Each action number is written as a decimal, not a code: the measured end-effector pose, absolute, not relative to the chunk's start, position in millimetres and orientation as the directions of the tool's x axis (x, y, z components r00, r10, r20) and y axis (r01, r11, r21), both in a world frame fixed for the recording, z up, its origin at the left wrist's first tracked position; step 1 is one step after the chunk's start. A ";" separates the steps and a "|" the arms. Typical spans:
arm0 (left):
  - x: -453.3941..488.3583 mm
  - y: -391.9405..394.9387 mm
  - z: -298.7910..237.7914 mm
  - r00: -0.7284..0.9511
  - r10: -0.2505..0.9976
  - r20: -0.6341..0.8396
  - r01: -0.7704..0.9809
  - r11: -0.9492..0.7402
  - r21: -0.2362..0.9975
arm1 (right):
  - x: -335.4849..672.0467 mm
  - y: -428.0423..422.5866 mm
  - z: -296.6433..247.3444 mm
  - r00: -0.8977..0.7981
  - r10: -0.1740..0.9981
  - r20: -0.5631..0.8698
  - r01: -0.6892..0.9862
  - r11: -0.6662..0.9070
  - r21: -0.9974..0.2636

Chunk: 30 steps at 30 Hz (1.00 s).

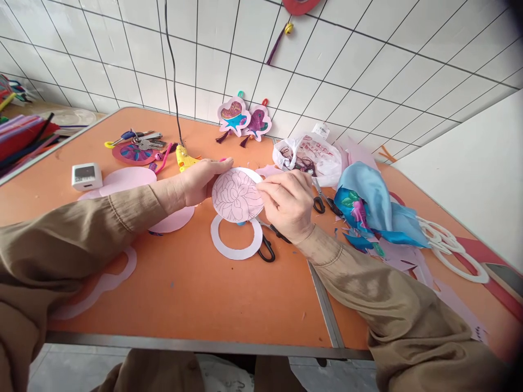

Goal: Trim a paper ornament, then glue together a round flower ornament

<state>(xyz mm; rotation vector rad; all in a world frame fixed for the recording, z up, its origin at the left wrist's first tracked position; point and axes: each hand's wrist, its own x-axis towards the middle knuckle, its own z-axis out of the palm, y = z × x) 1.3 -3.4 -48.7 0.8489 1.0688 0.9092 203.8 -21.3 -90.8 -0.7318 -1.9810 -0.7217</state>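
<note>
Table (pixel 183 294): disc (pixel 237 196) between left hand (pixel 200 182), right hand (pixel 288 204)

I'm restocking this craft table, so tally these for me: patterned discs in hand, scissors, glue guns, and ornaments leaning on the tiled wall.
Patterned disc, held between left hand and right hand: 1
Scissors, black-handled: 2
Yellow glue gun: 1
Ornaments leaning on the wall: 2
Total: 6

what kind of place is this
Likely a craft workbench: the left hand and right hand hold a paper disc with a drawn flower, beside a glue gun, scissors, and finished ornaments against the tiled wall.
</note>
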 end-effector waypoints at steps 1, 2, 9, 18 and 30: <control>0.8 -2.7 -49.7 0.228 0.914 -0.336 -0.185 0.379 0.907 | 203.7 -21.9 -90.4 -0.431 0.230 0.873 0.719 0.672 0.178; 0.4 -2.1 -50.6 0.242 0.913 -0.328 -0.177 0.374 0.910 | 203.5 -22.6 -90.0 -0.423 0.242 0.873 0.711 0.686 0.155; -0.5 -5.5 -54.5 0.335 0.902 -0.271 -0.206 0.351 0.913 | 196.5 -28.5 -88.2 -0.330 0.497 0.802 0.603 0.765 -0.226; -8.3 0.4 -69.8 0.568 0.815 -0.114 -0.067 0.183 0.981 | 191.0 -31.2 -84.3 -0.097 0.913 0.396 0.317 0.405 -0.857; -14.3 10.9 -45.7 -0.015 0.998 0.062 -0.154 -0.064 0.986 | 190.2 -32.8 -95.1 -0.468 0.847 0.254 0.742 0.532 -0.408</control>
